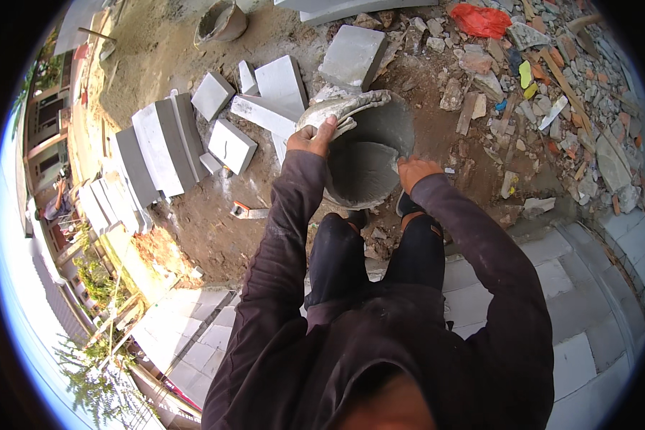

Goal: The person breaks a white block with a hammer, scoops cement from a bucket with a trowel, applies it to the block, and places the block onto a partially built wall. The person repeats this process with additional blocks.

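Observation:
A mortar-crusted bucket point(406, 118) stands in front of my knees, with wet grey mortar point(362, 172) inside. My left hand point(314, 137) is closed on its left rim, thumb on top beside a thick, ragged crust of dried mortar point(340, 107). At the right rim my right hand point(416, 173) is closed with its fingers curled over the edge. A small pale bit shows beside those fingertips; what it is cannot be made out. Left of the bucket on the dirt lies a hand saw point(249, 211) with an orange-and-white handle.
Grey lightweight blocks point(166, 143) stand in a row at left. Several loose ones, including a block point(353, 57), lie beyond the bucket. Another bucket point(222, 21) sits farther back. Rubble point(573, 107) and a red plastic bag point(480, 20) cover the right. A block wall point(573, 315) runs beside me.

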Tool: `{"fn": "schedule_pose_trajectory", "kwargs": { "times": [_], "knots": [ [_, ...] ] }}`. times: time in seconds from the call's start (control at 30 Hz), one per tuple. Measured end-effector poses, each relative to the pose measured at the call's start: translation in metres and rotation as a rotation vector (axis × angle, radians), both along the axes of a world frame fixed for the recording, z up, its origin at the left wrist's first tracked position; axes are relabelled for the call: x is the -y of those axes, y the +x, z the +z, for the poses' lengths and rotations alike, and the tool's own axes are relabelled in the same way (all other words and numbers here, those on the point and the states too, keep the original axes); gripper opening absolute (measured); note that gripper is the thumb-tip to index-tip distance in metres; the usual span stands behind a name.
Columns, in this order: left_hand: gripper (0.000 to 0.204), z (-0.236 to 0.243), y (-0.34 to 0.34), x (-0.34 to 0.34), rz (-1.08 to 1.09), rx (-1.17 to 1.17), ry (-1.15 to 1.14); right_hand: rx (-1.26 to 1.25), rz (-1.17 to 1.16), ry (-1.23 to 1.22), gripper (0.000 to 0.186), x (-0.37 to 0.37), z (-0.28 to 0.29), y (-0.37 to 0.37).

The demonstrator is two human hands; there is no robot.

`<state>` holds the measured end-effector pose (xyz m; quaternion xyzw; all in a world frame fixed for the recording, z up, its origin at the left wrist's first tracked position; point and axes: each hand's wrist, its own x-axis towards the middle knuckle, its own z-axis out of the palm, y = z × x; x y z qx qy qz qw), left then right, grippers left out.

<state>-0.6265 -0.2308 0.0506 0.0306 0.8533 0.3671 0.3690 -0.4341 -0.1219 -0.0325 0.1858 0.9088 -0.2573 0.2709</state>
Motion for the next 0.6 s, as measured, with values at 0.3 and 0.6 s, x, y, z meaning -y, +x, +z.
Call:
{"fn": "schedule_pose_trajectory", "kwargs": {
  "times": [0.3,0.6],
  "knots": [
    [0.046,0.044,-0.004,0.096,0.319,-0.098,0.213,-0.110,-0.037,-0.404,0.033,0.097,0.108,-0.018],
    [0.049,0.015,-0.079,0.239,0.890,-0.008,0.428,0.188,-0.464,-0.957,0.030,0.139,0.109,-0.088]
  ]
}}
